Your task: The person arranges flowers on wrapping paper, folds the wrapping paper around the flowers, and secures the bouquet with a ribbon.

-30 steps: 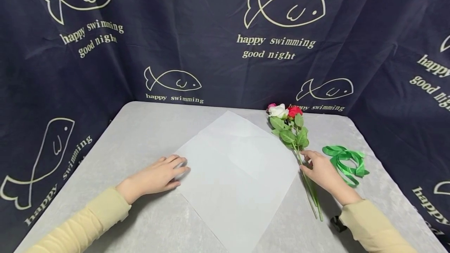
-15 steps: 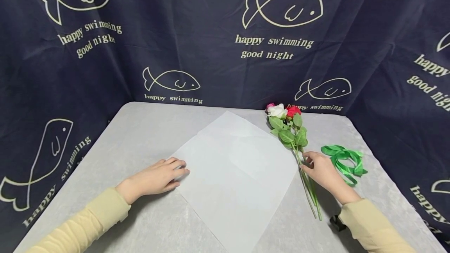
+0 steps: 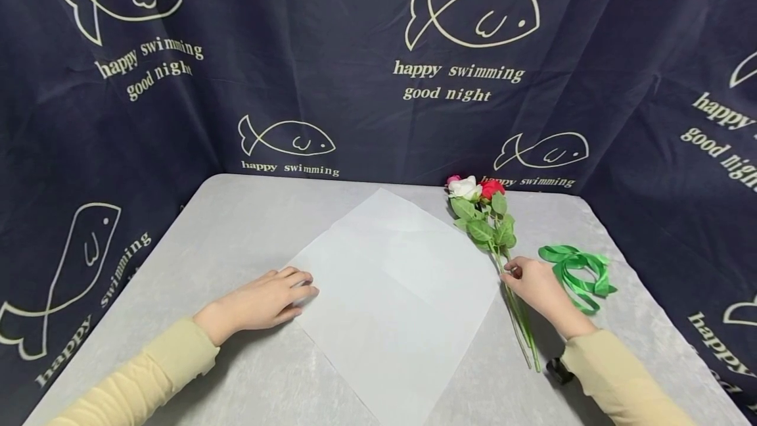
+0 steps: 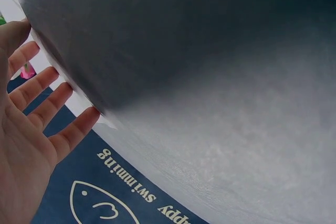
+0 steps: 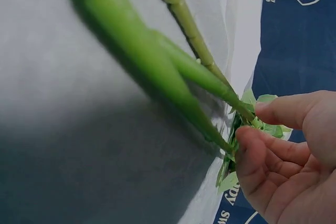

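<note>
Left hand (image 3: 269,298) rests, fingers loosely spread, at the left corner of the white sheet (image 3: 393,294), presumably steadying it; right hand (image 3: 535,284) pinches the flowers (image 3: 480,231), lying along the opposite corner, mid-stem, likely for balance.

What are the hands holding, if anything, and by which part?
The right hand has its fingertips at the stems, just below the leaves; whether they pinch can't be told. The left hand, at the paper, holds nothing.
</note>
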`<state>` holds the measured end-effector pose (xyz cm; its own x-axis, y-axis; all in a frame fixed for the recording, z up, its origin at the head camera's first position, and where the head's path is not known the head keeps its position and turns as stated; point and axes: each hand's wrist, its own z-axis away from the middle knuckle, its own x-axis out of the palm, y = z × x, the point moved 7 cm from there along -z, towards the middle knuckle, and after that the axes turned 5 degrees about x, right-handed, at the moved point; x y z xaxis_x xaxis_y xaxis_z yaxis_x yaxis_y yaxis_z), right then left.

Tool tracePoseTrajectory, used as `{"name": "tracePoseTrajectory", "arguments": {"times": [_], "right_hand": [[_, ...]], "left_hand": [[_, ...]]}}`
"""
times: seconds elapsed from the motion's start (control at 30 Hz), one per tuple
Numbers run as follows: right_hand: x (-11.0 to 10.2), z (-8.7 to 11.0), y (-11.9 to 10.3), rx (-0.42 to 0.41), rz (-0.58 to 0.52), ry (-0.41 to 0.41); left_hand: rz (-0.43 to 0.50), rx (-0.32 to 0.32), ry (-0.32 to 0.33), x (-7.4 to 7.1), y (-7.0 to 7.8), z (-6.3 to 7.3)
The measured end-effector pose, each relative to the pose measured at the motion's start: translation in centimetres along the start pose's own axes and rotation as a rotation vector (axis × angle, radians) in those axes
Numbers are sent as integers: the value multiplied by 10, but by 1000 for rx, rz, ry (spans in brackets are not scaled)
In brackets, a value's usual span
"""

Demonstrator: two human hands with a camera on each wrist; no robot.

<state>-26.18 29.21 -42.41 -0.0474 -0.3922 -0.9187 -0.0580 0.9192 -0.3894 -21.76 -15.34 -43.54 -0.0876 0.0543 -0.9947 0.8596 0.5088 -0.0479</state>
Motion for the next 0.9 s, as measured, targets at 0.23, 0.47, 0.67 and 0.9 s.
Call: {"name": "tracePoseTrajectory", "arguments": {"times": [0.23, 0.47, 0.67, 0.9], "right_hand": [[6, -3, 5, 70, -88, -83], [7, -4, 7, 91, -146, -112], [6, -4, 4, 102, -200, -137], [6, -4, 2, 116, -235, -158]], "left_hand": [[1, 2, 4, -2, 2, 0], [10, 12, 17, -1, 3, -1], [6, 25, 26, -1, 3, -1], [7, 21, 13, 2, 1, -3]]}}
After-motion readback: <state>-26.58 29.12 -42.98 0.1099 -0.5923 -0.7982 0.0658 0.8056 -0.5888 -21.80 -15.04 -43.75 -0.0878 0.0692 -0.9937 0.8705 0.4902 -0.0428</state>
